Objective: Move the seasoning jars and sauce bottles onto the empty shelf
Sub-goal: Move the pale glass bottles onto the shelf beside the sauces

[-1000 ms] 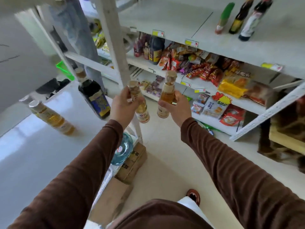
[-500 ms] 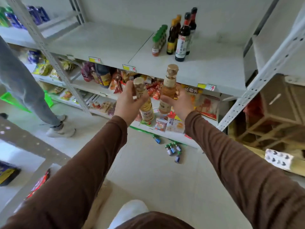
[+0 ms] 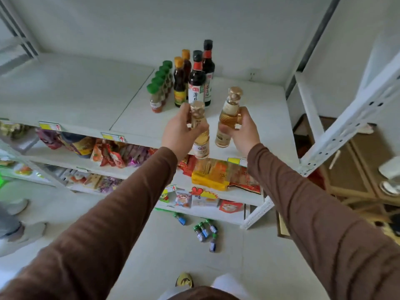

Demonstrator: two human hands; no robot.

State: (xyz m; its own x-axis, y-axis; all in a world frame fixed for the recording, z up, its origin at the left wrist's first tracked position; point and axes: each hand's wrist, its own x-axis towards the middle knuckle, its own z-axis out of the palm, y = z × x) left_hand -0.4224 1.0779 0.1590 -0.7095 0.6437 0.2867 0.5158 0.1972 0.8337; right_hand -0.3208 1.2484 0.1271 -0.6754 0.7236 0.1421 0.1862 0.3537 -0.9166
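two amber sauce bottles are carried over the shelf front, fingers of left hand and right hand wrapped round each; setting down at 12 o'clock, beside the dark bottles, seems next.

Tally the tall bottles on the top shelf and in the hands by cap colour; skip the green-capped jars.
Orange-capped bottles: 2
Black-capped bottles: 2
Gold-capped bottles: 2, one in the left hand, one in the right hand
Total: 6

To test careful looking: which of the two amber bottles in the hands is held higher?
The amber bottle in the right hand; its gold cap tops the left hand's bottle.
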